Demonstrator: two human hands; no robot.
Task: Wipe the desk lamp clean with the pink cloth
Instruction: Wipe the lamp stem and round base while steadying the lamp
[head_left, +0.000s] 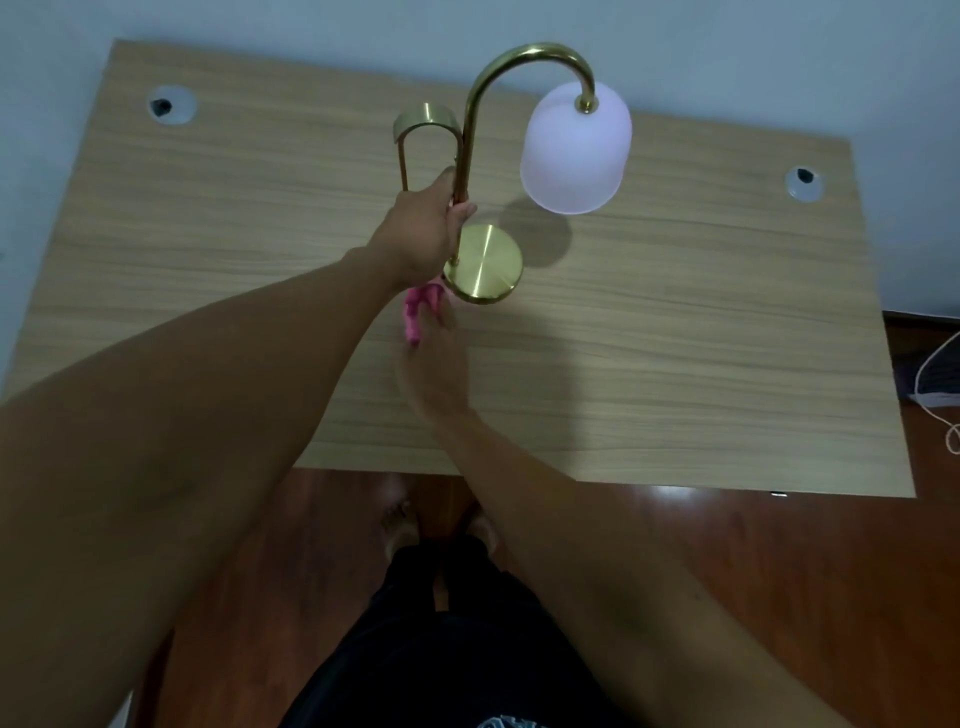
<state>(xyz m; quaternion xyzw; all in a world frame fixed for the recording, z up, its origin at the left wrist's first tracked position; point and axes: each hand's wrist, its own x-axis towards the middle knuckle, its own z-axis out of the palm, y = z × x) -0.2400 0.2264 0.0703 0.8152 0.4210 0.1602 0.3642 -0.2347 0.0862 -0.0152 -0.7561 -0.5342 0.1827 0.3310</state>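
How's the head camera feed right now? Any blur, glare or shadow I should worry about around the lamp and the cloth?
Head view: dim overall; the right hand and pink cloth are motion-blurred, while the left hand on the lamp stem is sharper. The white shade casts a soft round shadow on the desk. The brass base shows mild sheen; the floor has a glare patch. Wide-angle bending skews the desk edges.
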